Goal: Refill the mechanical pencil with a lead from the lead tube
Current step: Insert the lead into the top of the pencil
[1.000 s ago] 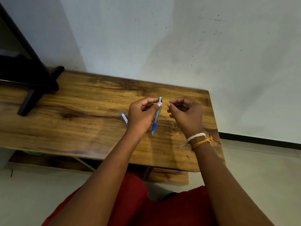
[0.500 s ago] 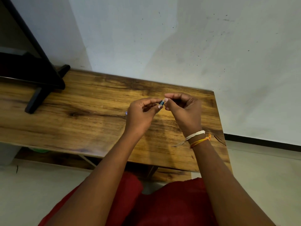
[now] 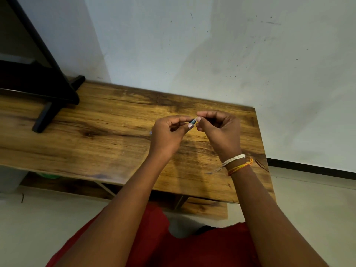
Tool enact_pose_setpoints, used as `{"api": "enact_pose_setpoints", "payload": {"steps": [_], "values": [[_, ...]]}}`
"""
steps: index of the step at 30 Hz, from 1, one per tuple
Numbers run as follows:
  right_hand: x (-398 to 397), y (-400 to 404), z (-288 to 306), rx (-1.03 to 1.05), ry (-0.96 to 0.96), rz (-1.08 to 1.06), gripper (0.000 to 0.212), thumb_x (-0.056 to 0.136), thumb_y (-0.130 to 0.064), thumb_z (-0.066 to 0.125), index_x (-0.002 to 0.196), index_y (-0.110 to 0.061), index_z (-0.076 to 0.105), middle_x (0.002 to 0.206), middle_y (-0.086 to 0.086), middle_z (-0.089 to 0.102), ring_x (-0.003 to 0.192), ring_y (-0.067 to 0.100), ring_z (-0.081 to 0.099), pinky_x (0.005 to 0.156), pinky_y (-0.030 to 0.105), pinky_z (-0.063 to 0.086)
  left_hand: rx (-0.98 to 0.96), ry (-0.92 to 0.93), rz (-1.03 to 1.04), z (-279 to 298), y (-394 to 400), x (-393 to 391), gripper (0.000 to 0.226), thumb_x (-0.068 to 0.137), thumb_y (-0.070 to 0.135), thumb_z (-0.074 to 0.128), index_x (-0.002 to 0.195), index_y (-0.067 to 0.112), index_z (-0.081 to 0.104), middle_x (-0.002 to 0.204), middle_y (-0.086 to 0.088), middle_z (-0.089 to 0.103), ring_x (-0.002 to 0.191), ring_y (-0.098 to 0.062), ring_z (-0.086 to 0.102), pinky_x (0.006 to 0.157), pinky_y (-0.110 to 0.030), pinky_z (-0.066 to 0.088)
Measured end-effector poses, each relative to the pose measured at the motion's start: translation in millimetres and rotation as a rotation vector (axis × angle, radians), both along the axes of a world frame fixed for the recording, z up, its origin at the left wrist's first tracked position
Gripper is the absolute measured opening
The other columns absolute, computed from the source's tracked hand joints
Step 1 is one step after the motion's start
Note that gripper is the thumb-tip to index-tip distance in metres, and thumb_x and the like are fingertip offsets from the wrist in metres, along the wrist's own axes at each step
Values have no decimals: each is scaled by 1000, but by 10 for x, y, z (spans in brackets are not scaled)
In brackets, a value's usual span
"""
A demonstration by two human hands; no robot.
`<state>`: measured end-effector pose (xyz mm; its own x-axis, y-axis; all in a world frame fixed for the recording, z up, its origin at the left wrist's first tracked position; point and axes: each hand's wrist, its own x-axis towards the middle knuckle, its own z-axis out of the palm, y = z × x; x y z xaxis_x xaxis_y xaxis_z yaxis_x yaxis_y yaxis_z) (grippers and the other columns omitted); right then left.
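My left hand is closed around the blue mechanical pencil above the wooden table. Only the pencil's upper end shows, between thumb and forefinger; the rest is hidden by the hand. My right hand meets it from the right, with thumb and forefinger pinched on the pencil's pale tip. Whether a lead is between those fingers is too small to tell. A sliver of the blue lead tube peeks out on the table behind my left hand.
A black screen with a stand foot occupies the table's far left. A white wall rises right behind the table. The table's right edge lies just past my right wrist, which wears white and orange thread bands. A lower shelf shows under the table.
The pencil, held nearly upright a second ago, has tipped so that only its end shows. My right hand has closed in onto that end. The view has shifted slightly left.
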<state>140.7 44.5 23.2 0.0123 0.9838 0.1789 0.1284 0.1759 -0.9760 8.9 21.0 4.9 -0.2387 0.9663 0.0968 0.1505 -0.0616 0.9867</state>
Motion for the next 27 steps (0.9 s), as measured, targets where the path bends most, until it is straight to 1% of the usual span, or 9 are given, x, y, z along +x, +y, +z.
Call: {"api": "enact_pose_setpoints", "payload": {"steps": [5,9,12,15,18,20,23,25,27], "values": [[20,5,-8,-13,14,4,16,81,-1,70,85,-15,73,74,0,72,64,7,70,61,20,57,10,20,3,-8,17,18,23,80,7,69,101,14,74,96,-5,73,85,-14,69,79,-30,58],[32,17,-27,-27,-10,14,14,81,-3,71,86,-15,74,75,-1,73,65,6,70,63,20,56,32,29,10,-17,22,32,23,80,7,70,100,19,73,91,-5,71,73,-8,65,67,-18,52],[46,23,-41,-53,-9,43,15,81,-3,71,85,-17,74,75,-3,73,67,6,71,63,19,56,28,-2,20,-30,31,31,23,80,8,70,98,22,72,89,-4,71,70,-5,64,64,-15,50],[55,36,-55,-59,-16,75,19,82,-3,71,83,-21,73,75,-6,73,68,5,71,64,18,55,11,-12,40,-45,36,38,20,80,9,71,97,17,74,88,-2,71,69,-3,64,63,-13,49],[77,36,-57,-70,-4,88,17,82,-2,71,88,-18,74,78,-6,73,71,4,71,67,18,56,-15,-25,54,-31,38,68,19,81,10,70,99,12,74,82,0,71,64,-3,64,56,-11,46],[96,37,-56,-73,0,109,20,82,0,69,96,-13,73,82,-1,73,73,5,70,70,20,57,-27,-30,61,-18,41,84,19,82,11,69,100,12,74,79,5,71,64,-6,65,54,-12,46],[136,33,-46,-67,42,107,27,83,3,67,104,-13,71,79,6,72,71,10,70,70,25,59,-42,-48,43,10,31,119,19,84,11,66,101,18,73,80,8,71,65,-6,66,56,-19,54],[214,67,-67,-86,55,24,31,83,4,66,107,-15,69,75,6,71,69,13,70,70,28,60,-57,-61,30,26,33,150,19,86,10,64,101,19,72,81,7,70,65,-7,66,56,-23,57],[357,131,-127,-137,-37,-126,30,83,2,65,108,-13,69,74,7,70,73,22,71,74,36,61,-71,-89,25,28,39,166,19,87,10,63,102,17,71,84,4,70,66,-10,66,54,-23,57]]}}
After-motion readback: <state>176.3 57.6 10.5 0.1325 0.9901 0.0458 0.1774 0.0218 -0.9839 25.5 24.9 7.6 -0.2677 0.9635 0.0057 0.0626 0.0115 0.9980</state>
